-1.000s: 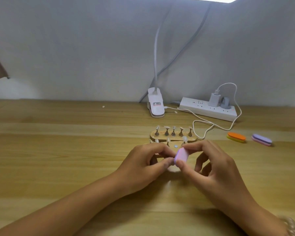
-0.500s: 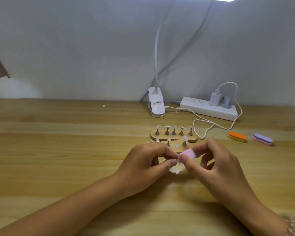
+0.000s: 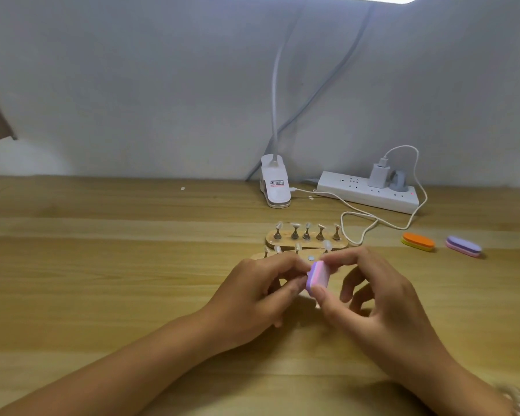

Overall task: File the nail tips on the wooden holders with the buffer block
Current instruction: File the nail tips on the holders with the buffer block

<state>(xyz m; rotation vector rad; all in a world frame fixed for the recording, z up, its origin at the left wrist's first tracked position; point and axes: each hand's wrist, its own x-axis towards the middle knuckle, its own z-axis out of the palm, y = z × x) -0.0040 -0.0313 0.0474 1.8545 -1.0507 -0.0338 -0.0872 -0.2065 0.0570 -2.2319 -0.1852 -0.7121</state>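
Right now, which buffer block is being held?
The pink-and-purple buffer block, pinched by the right hand. The orange block and the purple block lie untouched on the table to the right.

Left hand (image 3: 252, 298) fingers pinch nail tip (image 3: 316, 306); right hand (image 3: 382, 304) fingers pinch buffer block (image 3: 318, 276).

Two hands are meeting at six o'clock: left hand (image 3: 252, 291) and right hand (image 3: 373, 298). Three blocks are showing: the pink-purple buffer block (image 3: 318, 276) and, at three o'clock, an orange buffer block (image 3: 418, 241) and a purple buffer block (image 3: 463, 246). Two holders are sitting at twelve o'clock of the hands. The far holder (image 3: 306, 242) is carrying five nail tips (image 3: 294, 226), and the near holder (image 3: 303, 256) is showing four. One power strip (image 3: 367, 195) is holding two plugs (image 3: 379, 175). One clip lamp (image 3: 275, 187) is standing at twelve o'clock.
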